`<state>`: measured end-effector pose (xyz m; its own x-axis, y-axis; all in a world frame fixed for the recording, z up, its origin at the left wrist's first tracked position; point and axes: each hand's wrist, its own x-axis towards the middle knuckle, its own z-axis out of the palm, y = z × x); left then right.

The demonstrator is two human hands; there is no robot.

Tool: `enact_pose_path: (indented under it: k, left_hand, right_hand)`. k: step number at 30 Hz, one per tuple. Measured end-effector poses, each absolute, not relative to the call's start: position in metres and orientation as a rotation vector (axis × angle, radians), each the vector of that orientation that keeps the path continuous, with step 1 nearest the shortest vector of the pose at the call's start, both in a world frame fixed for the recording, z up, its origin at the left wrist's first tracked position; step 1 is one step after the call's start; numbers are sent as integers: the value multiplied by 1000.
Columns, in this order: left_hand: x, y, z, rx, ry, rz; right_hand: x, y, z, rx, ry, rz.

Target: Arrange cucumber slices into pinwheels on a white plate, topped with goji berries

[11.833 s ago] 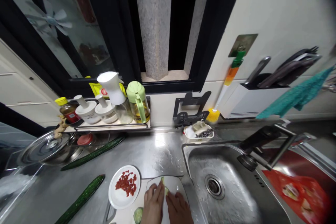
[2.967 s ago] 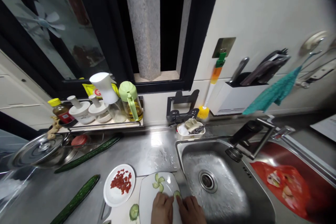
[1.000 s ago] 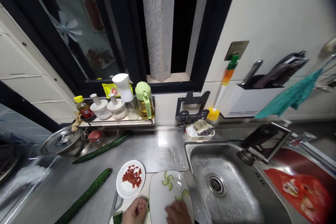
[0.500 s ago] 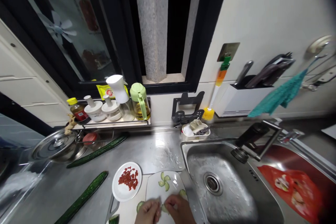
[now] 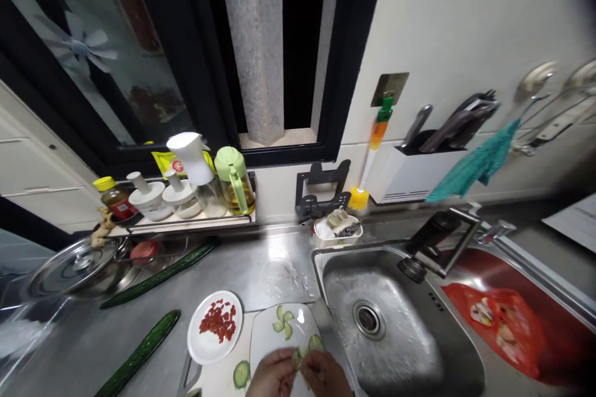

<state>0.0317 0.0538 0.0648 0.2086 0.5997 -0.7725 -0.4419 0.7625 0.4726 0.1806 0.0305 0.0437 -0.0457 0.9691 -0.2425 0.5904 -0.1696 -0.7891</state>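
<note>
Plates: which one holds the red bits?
The small round plate left of the hands; it carries red pieces. The larger white plate beside it holds green cucumber slices.

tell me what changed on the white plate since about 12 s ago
Cucumber slices have been added: a pinwheel cluster now sits at the white plate's far end. Left hand and right hand pinch another slice. The red berry dish and whole cucumbers stayed.

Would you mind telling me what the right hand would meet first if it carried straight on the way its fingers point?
The right hand points up and left across the white plate. It would probably first meet the cucumber slice nearby, though depth is unclear.
</note>
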Motion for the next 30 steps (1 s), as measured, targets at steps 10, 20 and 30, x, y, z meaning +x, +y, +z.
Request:
enact_pose_path:
  k: [10, 20, 30]
  left_hand:
    - [39, 63, 35, 1106, 1472, 676]
    - [55, 79, 67, 1445, 1603, 579]
    - [60, 84, 67, 1549, 1637, 470]
  right_hand:
    - [192, 33, 14, -1909, -1448, 1159]
    - [192, 43, 36, -1974, -1498, 900]
    - [190, 46, 13, -2133, -1742, 627]
